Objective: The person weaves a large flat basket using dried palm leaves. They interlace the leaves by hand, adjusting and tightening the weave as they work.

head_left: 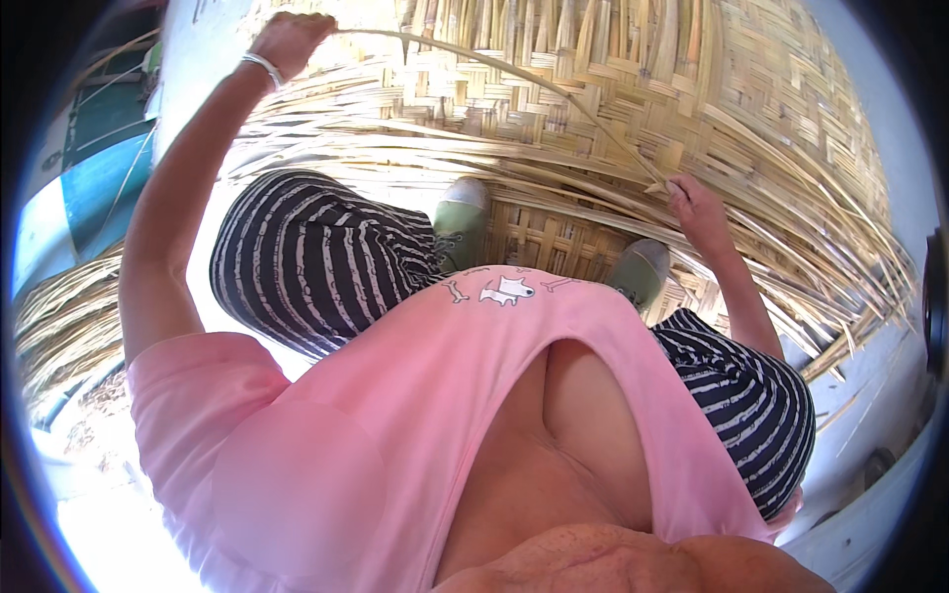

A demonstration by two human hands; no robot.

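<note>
A long, thin bamboo strip (534,77) stretches in a bow between my hands, above a woven bamboo mat (633,94). My left hand (290,44), with a white bracelet at the wrist, is raised far out to the left, fingers closed round one end of the strip. At the right, my right hand (697,210) pinches the strip's other end, close over the mat's loose strips. The mat is woven in a crossing pattern, and many uncut strip ends (791,188) stick out along its near and right sides.
My feet, in green shoes (461,222), rest on the near part of the mat between my bent knees. Bundles of dry strips (74,321) lie at the left, below a blue object (109,203). A pale wall (865,59) curves along the right.
</note>
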